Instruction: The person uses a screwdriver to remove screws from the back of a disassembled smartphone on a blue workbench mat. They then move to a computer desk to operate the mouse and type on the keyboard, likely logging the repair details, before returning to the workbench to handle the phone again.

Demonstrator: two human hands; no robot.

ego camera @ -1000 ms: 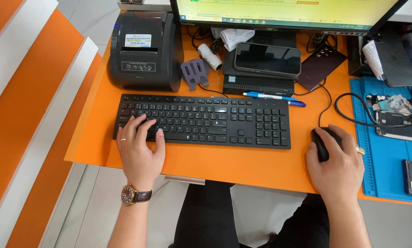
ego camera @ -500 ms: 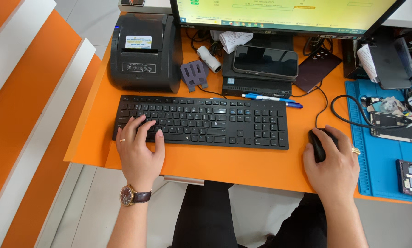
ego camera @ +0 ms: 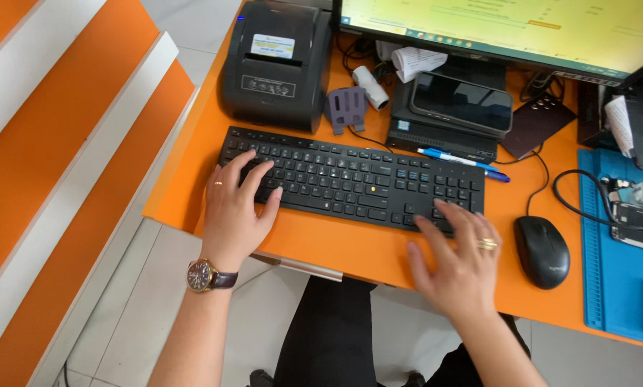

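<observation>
1. Two hands low on the orange desk (ego camera: 192,179): left hand (ego camera: 235,204) fingers spread on the left keys of the black keyboard (ego camera: 354,179); right hand (ego camera: 458,258) spread, holding nothing, fingertips over the number pad.
2. Just right of the right hand, black mouse (ego camera: 542,251), untouched.
3. Keyboard's long axis left to right.
4. Farther back: black receipt printer (ego camera: 275,64), dark phone (ego camera: 465,100), monitor (ego camera: 508,25).
</observation>
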